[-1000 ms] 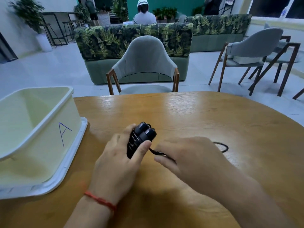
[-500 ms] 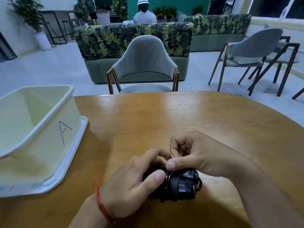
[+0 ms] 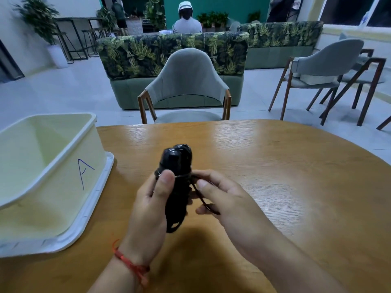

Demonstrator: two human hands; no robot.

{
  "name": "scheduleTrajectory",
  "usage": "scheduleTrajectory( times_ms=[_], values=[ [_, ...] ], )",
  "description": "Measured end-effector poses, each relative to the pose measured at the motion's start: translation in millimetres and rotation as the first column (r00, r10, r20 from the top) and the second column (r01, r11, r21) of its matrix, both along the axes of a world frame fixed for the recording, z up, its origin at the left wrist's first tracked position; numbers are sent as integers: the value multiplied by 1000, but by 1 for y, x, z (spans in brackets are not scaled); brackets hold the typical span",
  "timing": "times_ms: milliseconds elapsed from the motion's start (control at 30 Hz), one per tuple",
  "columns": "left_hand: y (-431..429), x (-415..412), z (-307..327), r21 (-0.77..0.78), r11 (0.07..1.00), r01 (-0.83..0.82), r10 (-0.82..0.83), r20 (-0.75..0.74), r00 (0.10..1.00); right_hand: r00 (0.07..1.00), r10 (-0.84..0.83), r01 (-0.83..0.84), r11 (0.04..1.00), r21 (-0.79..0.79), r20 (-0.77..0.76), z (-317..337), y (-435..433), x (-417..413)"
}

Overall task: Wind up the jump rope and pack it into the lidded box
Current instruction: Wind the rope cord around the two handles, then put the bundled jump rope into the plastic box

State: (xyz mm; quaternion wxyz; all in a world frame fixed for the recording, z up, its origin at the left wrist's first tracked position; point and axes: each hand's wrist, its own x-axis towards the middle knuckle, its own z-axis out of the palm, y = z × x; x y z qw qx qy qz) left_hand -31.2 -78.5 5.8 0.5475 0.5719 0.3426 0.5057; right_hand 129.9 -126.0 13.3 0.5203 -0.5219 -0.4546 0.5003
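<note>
The black jump rope (image 3: pixel 177 163) is bundled, its two handles side by side and pointing up, with cord wound round them. My left hand (image 3: pixel 151 205) grips the bundle from the left, thumb pressed on the wound cord. My right hand (image 3: pixel 220 195) pinches the thin black cord end just right of the handles; a short loop hangs below its fingers. The bundle is held above the wooden table (image 3: pixel 275 170). The pale yellow box (image 3: pixel 91 159), open and marked "A", stands at the left on its white lid (image 3: pixel 99 199).
A grey chair (image 3: pixel 186 81) faces the table's far edge. A leaf-patterned sofa (image 3: pixel 169 53) stands behind it, with a person seated beyond. More chairs (image 3: pixel 323 68) are at the right. The box takes up the table's left side.
The bundle lay low over the table, handles pointing right, under both hands. Now my left hand holds it upright and higher, and my right hand has shifted to its right side, holding the cord.
</note>
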Motion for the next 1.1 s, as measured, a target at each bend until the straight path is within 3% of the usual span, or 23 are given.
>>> scheduleTrajectory(
  times_ms=[67, 167, 233, 367, 500, 667, 767, 867, 1100],
  values=[
    [3, -2, 2, -24, 996, -87, 87, -13, 996, 985, -25, 14, 998, 62, 173, -2, -6, -12],
    [2, 2, -1, 47, 987, -154, 157, -73, 985, 888, -151, 44, 968, 246, 434, -8, -14, -32],
    [-1, 6, -4, 107, 975, -194, 207, -127, 970, 853, -184, 29, 951, 308, 488, -13, -15, -38],
    [-4, 7, -12, 168, 981, -98, 139, -251, 958, 930, -151, 44, 951, 305, 335, -8, -18, -37],
    [-4, 5, -12, 16, 1000, 14, -13, -82, 997, 942, -117, 34, 966, 257, 315, -6, -19, -39],
    [-13, -1, 7, -169, 970, 176, -145, 180, 973, 921, -244, 152, 942, 298, 303, -3, -13, -39],
    [-15, -20, 24, -198, 948, 248, -207, 206, 956, 962, -209, 154, 947, 281, 178, 14, -13, -38],
    [-13, -44, 42, -172, 971, 169, -152, 108, 982, 990, -125, 106, 960, 260, 59, 29, -6, -40],
    [-21, -117, 85, 126, 971, -202, 220, -152, 963, 987, 77, -112, 958, 264, 138, 73, 29, -84]
  ],
)
